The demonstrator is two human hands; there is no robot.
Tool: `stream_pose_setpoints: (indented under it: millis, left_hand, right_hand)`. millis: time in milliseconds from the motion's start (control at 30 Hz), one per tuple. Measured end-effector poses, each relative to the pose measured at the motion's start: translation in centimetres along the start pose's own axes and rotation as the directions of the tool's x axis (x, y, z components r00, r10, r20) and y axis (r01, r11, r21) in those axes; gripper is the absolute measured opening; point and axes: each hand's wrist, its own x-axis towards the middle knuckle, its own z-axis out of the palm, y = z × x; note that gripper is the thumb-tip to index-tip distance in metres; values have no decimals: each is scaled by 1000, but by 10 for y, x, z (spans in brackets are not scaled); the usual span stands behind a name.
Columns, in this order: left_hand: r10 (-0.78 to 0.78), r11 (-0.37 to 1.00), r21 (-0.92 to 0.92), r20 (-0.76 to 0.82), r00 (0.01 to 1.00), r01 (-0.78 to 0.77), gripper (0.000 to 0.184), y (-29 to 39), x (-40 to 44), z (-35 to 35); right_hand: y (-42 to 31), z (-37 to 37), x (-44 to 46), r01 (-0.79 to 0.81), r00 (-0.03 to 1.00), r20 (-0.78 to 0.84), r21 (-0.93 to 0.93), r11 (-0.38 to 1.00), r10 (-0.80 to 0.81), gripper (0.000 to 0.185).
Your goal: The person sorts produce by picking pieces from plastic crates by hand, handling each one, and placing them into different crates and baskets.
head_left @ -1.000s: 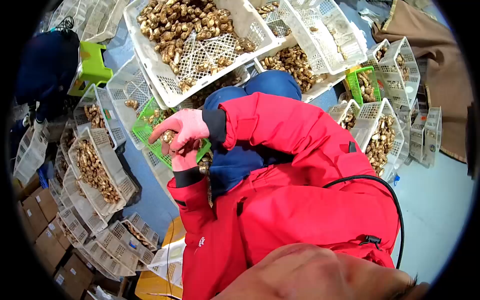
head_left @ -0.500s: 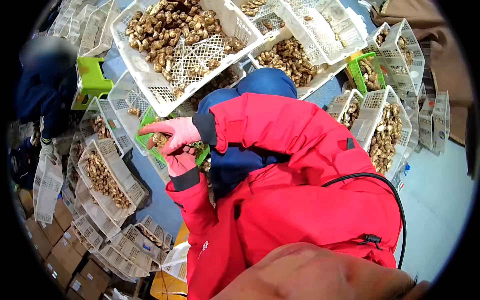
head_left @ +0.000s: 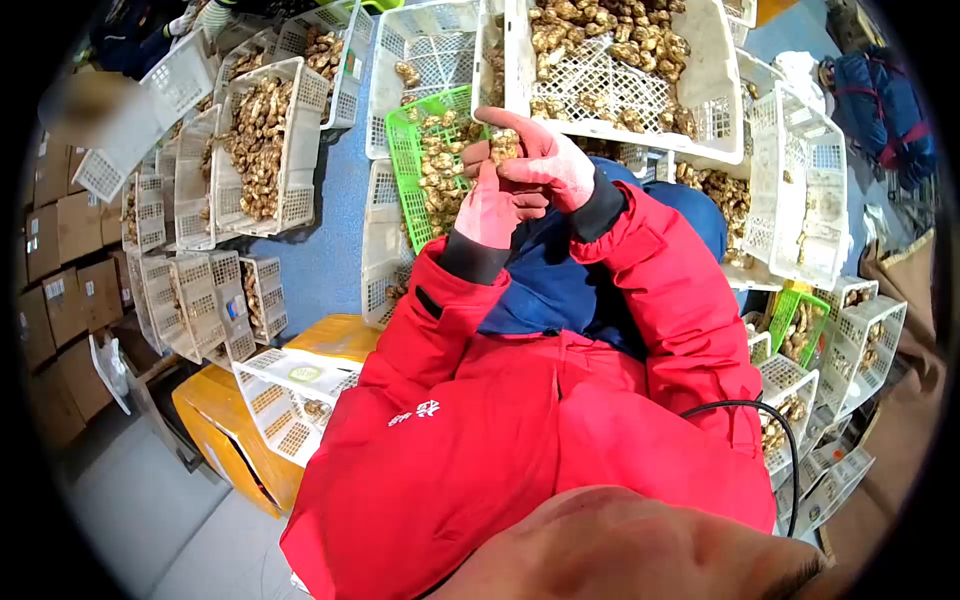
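Observation:
Above my lap, my left hand [head_left: 487, 208] and my right hand [head_left: 560, 165], both in pale pink gloves, meet around a knobbly brown-and-cream tuber-like piece [head_left: 505, 147]. My left thumb lies against its lower side, with left fingers partly hidden behind it. The right hand closes on it from the other side, index finger stretched out above. Just left of the hands is a bright green basket [head_left: 398, 150] with several similar pieces [head_left: 440, 180]. It rests over white crates. Overlap of the fingers hides part of the grip.
A large white crate [head_left: 725, 95] of brown pieces stands ahead. More filled crates [head_left: 300, 150] lie to the left, with cardboard boxes [head_left: 78, 225] beyond. At right are stacked crates [head_left: 815, 200] and another green basket [head_left: 815, 310]. A black cable [head_left: 740, 404] crosses my sleeve.
The view has turned and shifted, so the crates appear rotated. My hands have come up from over the green basket, and the piece now shows clearly between them.

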Motion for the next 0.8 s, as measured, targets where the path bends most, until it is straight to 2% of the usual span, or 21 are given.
stream_pose_setpoints:
  millis: [33, 67, 167, 200, 300, 333, 400, 467, 567, 700, 767, 800]
  left_hand:
    - [32, 999, -12, -34, 999, -32, 60, 1, -3, 3]
    - [37, 975, -220, 264, 964, 22, 57, 0, 6, -16]
    - [133, 990, 52, 8, 991, -133, 53, 0, 2, -17]
    - [89, 994, 60, -54, 995, -86, 50, 0, 3, -20]
    - [66, 997, 52, -66, 996, -62, 50, 1, 3, -18]
    - [42, 997, 67, -76, 996, -37, 50, -1, 6, -20]
    - [-5, 995, 99, -103, 995, 16, 50, -4, 9, -26]
    - [22, 998, 54, -56, 998, -19, 50, -7, 8, -24]
    - [15, 1000, 4, -15, 1000, -15, 51, -11, 10, -32]
    - [-25, 997, -67, 38, 999, 28, 53, -2, 11, -35]
    - [-55, 998, 4, -26, 998, 55, 57, 7, 4, -25]
    - [-46, 997, 52, -60, 997, 49, 58, 10, 1, -19]
  right_hand:
    - [2, 2, -1, -2, 1000, -9, 21, 1000, 3, 65]
    - [2, 2, 0, 11, 1000, 26, 48, 999, -12, 67]
    - [16, -11, 9, 60, 997, -46, -50, 997, -62, 66]
    - [17, -12, 8, -1, 999, -41, -35, 999, -1, 65]
    - [18, -15, 5, 7, 1000, 2, 104, 995, -7, 59]
    - [16, -17, 4, 4, 1000, 12, 77, 997, -5, 58]
    - [16, -17, 3, 14, 997, -78, 2, 1000, -14, 58]
    - [14, -12, 5, 64, 986, -149, -64, 996, -73, 58]
    - [13, -18, 3, 54, 997, -57, -58, 997, -57, 58]
    - [15, -16, 5, 7, 1000, -22, 31, 1000, -6, 65]
    - [10, -3, 4, 16, 1000, 19, 106, 994, -18, 67]
    - [9, 3, 5, 52, 998, -43, 42, 998, -50, 68]
